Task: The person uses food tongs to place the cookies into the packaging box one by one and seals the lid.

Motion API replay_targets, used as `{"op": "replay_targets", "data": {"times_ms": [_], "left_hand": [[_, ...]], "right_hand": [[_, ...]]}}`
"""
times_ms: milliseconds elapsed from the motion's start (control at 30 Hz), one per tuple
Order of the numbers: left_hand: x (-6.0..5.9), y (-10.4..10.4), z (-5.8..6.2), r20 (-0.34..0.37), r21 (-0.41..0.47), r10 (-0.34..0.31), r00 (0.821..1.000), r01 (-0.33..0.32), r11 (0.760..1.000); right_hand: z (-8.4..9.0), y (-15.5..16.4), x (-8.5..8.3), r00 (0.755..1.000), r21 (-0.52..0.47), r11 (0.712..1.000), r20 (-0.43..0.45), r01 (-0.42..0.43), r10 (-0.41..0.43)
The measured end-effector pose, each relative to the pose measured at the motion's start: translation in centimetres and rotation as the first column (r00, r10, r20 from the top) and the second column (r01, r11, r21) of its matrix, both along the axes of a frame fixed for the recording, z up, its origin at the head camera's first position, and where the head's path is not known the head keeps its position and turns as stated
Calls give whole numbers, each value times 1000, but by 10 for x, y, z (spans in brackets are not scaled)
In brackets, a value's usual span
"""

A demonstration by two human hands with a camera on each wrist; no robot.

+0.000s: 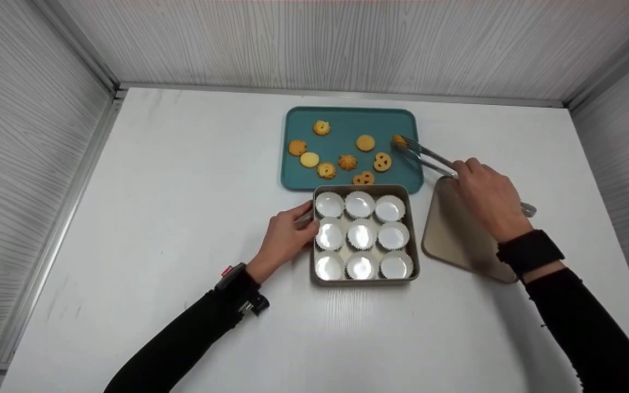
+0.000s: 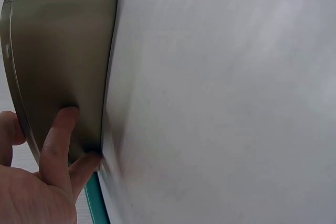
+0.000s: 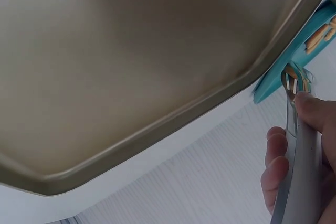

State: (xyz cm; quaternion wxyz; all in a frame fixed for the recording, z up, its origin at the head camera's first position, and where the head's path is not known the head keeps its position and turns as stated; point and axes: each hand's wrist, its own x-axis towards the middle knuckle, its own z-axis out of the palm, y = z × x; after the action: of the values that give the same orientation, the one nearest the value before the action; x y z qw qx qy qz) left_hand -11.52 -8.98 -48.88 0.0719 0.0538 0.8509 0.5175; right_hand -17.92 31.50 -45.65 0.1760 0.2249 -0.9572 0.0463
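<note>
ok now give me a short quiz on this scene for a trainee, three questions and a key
1. How many white cups are in the tin?
A) six
B) nine
C) twelve

2. True or false: the left hand touches the tin.

3. What does the right hand hold, and what is at the tips of it?

Key:
1. B
2. True
3. Tongs, with a cookie at the tips
</note>
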Motion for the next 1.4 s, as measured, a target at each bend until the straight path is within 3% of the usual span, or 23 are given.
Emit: {"op": "replay_targets", "data": {"times_ms": [233,400,633,767,900,1033,1167,1400], "left_hand": [[1,-3,0,16,1,9,1000,-9,1000],[1,-5,2,51,17,24,998,-25,1000],[-2,-4,6,167,175,8,986,-38,984],[-2,-3,7,170,195,-7,985,-26,981],[-2,-2,8,183,205,-19,983,-20,979],[-1,-1,8,185,180,-24,982,-10,984],[0,-1,8,198,164,-24,980,-9,986],[1,-2,9,182,129,-14,983,-10,992]], "right_hand": [[1,-2,8,999,-119,993,52,1,5],[13,-5,18,991,-226,974,128,-10,40],[37,-15,39,972,-304,952,210,-34,102],[46,-25,48,957,-316,948,262,-38,126],[49,-35,53,918,-379,922,333,-80,216],[52,-47,55,846,-432,898,447,-78,289],[53,-62,56,793,-379,923,542,-66,279],[52,-86,54,761,-266,959,599,-103,248]]}}
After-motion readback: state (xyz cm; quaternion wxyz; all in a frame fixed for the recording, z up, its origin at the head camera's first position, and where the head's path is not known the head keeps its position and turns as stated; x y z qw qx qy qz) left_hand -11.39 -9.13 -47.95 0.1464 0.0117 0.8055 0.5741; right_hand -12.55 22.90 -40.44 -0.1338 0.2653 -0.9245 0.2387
